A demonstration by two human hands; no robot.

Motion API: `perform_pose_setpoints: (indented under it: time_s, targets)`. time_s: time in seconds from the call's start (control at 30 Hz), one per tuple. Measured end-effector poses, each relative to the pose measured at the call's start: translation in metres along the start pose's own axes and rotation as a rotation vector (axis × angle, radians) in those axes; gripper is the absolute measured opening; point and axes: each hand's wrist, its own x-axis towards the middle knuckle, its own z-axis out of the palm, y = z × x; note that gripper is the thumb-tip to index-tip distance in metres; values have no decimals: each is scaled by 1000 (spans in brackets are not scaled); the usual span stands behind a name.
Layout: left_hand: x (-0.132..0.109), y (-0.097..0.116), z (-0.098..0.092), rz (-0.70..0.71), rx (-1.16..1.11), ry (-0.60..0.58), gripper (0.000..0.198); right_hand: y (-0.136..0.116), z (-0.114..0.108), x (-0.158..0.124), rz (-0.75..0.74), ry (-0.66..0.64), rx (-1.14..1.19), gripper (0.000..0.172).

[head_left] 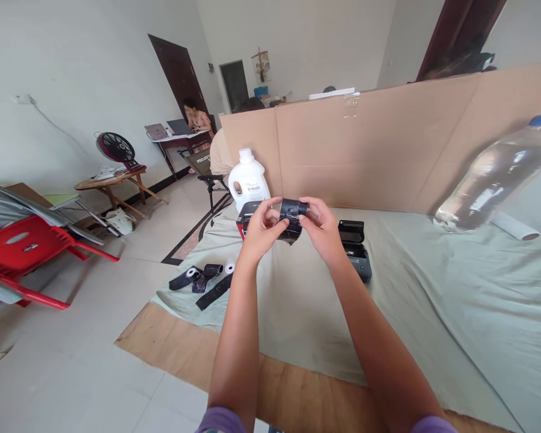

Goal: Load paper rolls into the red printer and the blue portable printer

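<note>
Above the cloth-covered table, a small black roll (293, 208) is held up between both hands, with a loose strip hanging below it. My left hand (268, 225) grips its left end between thumb and fingers. On the right end, my right hand (318, 224) pinches it in the same way. Just right of my right forearm lies a black device (359, 264) with its lid (351, 231) raised. Behind my left hand stands a red and black box (244, 219), partly hidden. Several black strips and rolls, some with white cores (192, 272), lie at the table's left.
A white jug (249, 180) stands at the back against a cardboard partition (356, 144). At the right are a large clear bottle (491, 174) with a blue cap and a white tube (516, 227). A red stool (27, 246) is on the floor; a person (197, 117) sits far back.
</note>
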Motion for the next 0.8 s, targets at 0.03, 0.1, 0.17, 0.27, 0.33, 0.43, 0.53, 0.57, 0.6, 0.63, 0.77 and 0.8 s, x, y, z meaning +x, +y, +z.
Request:
perform_pose_setpoints:
  time_s: [0.03, 0.1, 0.17, 0.27, 0.33, 0.43, 0.53, 0.57, 0.6, 0.63, 0.77, 0.8]
  targets:
    - [0, 1, 0, -4, -3, 4, 52, 0, 0, 0, 2, -2, -2, 29]
    - [-1, 2, 0, -2, -4, 22, 49, -1, 0, 0, 3, -13, -1, 29]
    - [-1, 2, -1, 5, 5, 47, 46, -1, 1, 0, 5, -35, -3, 30]
    - [1, -3, -6, 7, 26, 56, 47, 0, 5, 0, 17, -56, -7, 32]
    - [2, -8, -10, -2, 21, 52, 47, 2, 8, -1, 31, -64, 3, 34]
    - [1, -17, -16, -23, -9, 77, 46, 6, 15, -2, 63, -79, 19, 35]
    - [-7, -29, -21, -40, -63, 160, 45, 10, 20, -3, 109, -117, -14, 33]
    - [-12, -34, -22, -45, -82, 199, 45, 12, 22, -4, 127, -150, -25, 33]
    - [-17, -38, -24, -52, -99, 236, 44, 13, 24, -5, 148, -187, -30, 34]
    - [-22, -42, -25, -58, -113, 266, 45, 14, 27, -7, 170, -222, -30, 35]
    - [-46, -60, -28, -92, -211, 335, 54, 19, 41, -14, 231, -259, -23, 32]
    - [-51, -64, -28, -100, -257, 363, 59, 20, 45, -17, 238, -262, -32, 31]
